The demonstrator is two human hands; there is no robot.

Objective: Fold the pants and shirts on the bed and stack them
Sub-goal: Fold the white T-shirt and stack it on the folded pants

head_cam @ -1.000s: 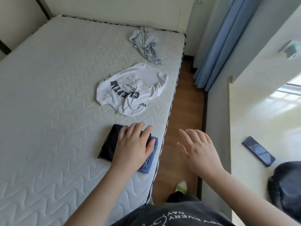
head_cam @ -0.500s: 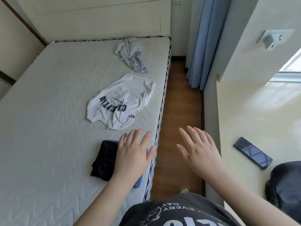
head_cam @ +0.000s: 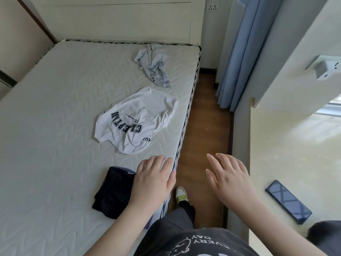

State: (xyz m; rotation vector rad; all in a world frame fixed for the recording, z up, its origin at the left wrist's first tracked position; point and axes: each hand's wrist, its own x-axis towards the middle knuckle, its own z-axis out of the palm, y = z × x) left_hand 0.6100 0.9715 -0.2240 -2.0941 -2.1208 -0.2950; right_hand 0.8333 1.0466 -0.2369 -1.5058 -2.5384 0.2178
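A folded dark navy garment (head_cam: 111, 193) lies near the bed's right edge. My left hand (head_cam: 153, 180) hovers flat over its right side, fingers straight, holding nothing. My right hand (head_cam: 228, 180) is spread open in the air over the floor gap beside the bed. A crumpled white T-shirt with dark lettering (head_cam: 136, 121) lies farther up the mattress (head_cam: 55, 126). Beyond it, near the headboard, sits a bunched pale grey-blue garment (head_cam: 154, 65).
A wood-floor strip (head_cam: 204, 126) runs between the bed and a cream ledge (head_cam: 287, 154) with a dark phone (head_cam: 288, 201) on it. A blue curtain (head_cam: 238, 52) hangs at the far right. My shoe (head_cam: 181, 194) stands on the floor.
My left hand has lifted off the folded dark garment and moved toward the bed's edge. The camera has tilted up, showing more headboard. My right hand stays open.
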